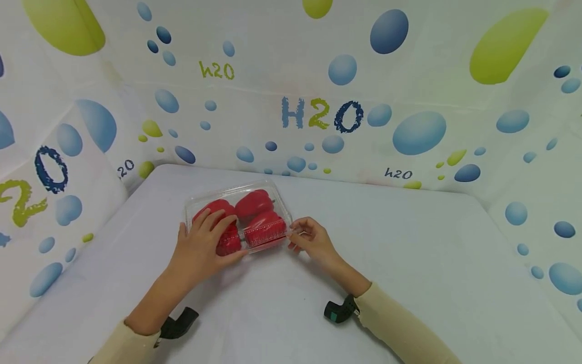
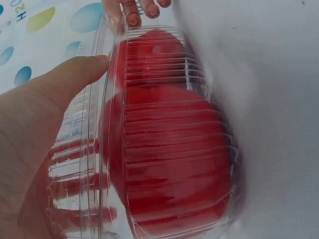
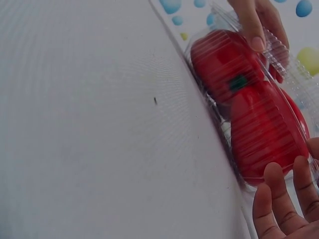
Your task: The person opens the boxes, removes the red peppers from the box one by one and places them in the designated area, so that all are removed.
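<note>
Plain white table (image 1: 409,263) under both hands, evenly lit. Beyond the hands and off to either side it's boxed in by white walls (image 1: 273,76) printed with blue and lime bubbles, with "H2O" lettering (image 1: 322,114) straight ahead.

We find one obstacle on the white table (image 1: 409,263): the clear clamshell box of red peppers (image 1: 238,217), standing toward the far left part of the surface. Access to the box from above is blocked on its left half by the left hand (image 1: 200,247), which lies flat on the lid. The right hand (image 1: 309,240) closes off the box's near right corner, its fingertips (image 3: 279,191) at the rim. We see open tabletop to the right of the box, in front between the two forearms, and behind it up to the printed backdrop wall (image 1: 318,116).
</note>
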The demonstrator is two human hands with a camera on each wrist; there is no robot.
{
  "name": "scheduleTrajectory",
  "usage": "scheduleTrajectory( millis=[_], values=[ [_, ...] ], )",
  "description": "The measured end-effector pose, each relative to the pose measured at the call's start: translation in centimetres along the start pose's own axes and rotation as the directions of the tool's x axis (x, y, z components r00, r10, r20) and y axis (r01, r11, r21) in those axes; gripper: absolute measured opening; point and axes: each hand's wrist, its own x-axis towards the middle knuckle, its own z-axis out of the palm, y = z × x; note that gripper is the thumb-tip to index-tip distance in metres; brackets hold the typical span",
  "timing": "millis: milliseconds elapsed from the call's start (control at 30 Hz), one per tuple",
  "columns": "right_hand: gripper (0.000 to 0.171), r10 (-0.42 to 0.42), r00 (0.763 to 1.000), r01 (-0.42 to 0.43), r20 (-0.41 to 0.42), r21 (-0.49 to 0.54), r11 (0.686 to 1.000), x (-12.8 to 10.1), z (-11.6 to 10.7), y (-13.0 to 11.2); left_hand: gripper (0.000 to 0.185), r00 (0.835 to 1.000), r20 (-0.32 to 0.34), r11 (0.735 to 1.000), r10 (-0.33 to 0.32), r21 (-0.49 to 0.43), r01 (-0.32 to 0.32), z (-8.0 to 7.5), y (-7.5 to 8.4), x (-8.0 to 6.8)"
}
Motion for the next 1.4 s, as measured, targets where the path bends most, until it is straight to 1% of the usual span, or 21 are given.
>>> scheduleTrajectory(
  millis=[267, 433, 667, 1033, 1167, 1300, 1400],
  values=[
    [0.026, -0.006, 1.000, 0.006, -0.004, -0.017, 1.000, 0.1, -0.1, 0.1, 0.078, 1.000, -0.013, 1.000, 0.017, 0.017, -0.017, 0.1, 0.0, 0.0],
    [0.028, -0.011, 1.000, 0.011, 0.000, -0.032, 0.999, 0.1, -0.1, 0.1, 0.075, 1.000, -0.004, 0.999, 0.023, 0.031, -0.023, 0.1, 0.0, 0.0],
    [0.028, 0.008, 1.000, -0.008, 0.001, -0.045, 0.999, 0.1, -0.2, 0.1, 0.068, 1.000, 0.004, 1.000, 0.018, -0.008, -0.018, -0.1, 0.1, -0.1],
    [0.029, 0.008, 1.000, -0.007, 0.016, -0.048, 0.999, 0.1, -0.2, 0.1, 0.076, 1.000, 0.027, 0.999, 0.005, -0.040, -0.004, -0.4, 0.2, -0.2],
    [0.028, -0.005, 1.000, 0.006, 0.021, -0.051, 0.999, 0.1, -0.3, 0.2, 0.073, 0.999, 0.049, 0.999, 0.006, -0.055, -0.003, -0.8, 0.2, -0.3],
    [0.028, -0.010, 1.000, 0.011, 0.021, -0.060, 0.998, 0.1, -0.3, 0.1, 0.072, 0.996, 0.087, 0.996, 0.006, -0.090, 0.002, -1.5, 0.1, -0.4],
    [0.029, -0.010, 1.000, 0.011, 0.019, -0.065, 0.998, 0.0, -0.3, 0.1, 0.072, 0.994, 0.109, 0.998, -0.003, -0.064, 0.010, -1.9, 0.0, -0.4]
  ],
)
